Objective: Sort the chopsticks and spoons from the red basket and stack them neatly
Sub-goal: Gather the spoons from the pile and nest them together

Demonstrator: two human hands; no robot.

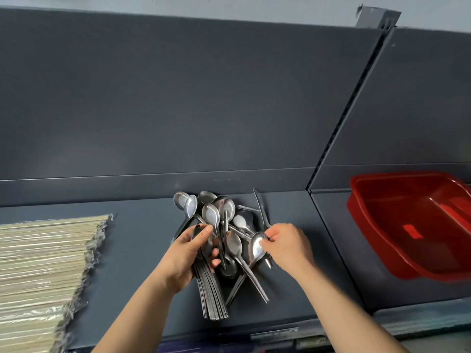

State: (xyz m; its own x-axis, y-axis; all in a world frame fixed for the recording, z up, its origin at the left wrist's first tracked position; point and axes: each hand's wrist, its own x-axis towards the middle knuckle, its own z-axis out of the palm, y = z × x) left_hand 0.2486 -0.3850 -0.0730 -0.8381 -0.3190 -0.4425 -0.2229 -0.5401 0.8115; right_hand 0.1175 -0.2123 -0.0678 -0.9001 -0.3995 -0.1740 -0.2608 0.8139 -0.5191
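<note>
Setting: a dark grey shelf was seen from above; a dark grey back panel filled the upper half of the frame.
Left hand: the left hand was seen at lower centre, reaching in from the bottom edge; its fingers and thumb were curled round stacked spoons, a nested bundle whose handles were fanned toward the bottom of the frame; the thumb was laid across the top of the bundle.
Right hand: the right hand was seen just right of centre; its fingertips were closed in a pinch on the bowl of a single spoon; that spoon's handle was slanted down and to the left, crossed with another spoon's handle.
Loose spoons: a jumble of loose spoons was heaped at centre, between and above the two hands; handles were crossed at many angles; an exact count could not be made.
Chopsticks: pale chopsticks were laid side by side in a broad, flat layer at the left edge, well apart from the spoons; something clear and shiny was seen along their right-hand ends, and what it was could not be told.
Red basket: the red basket was set at the right edge, on the neighbouring shelf section, well apart from the spoons and from both hands.
</note>
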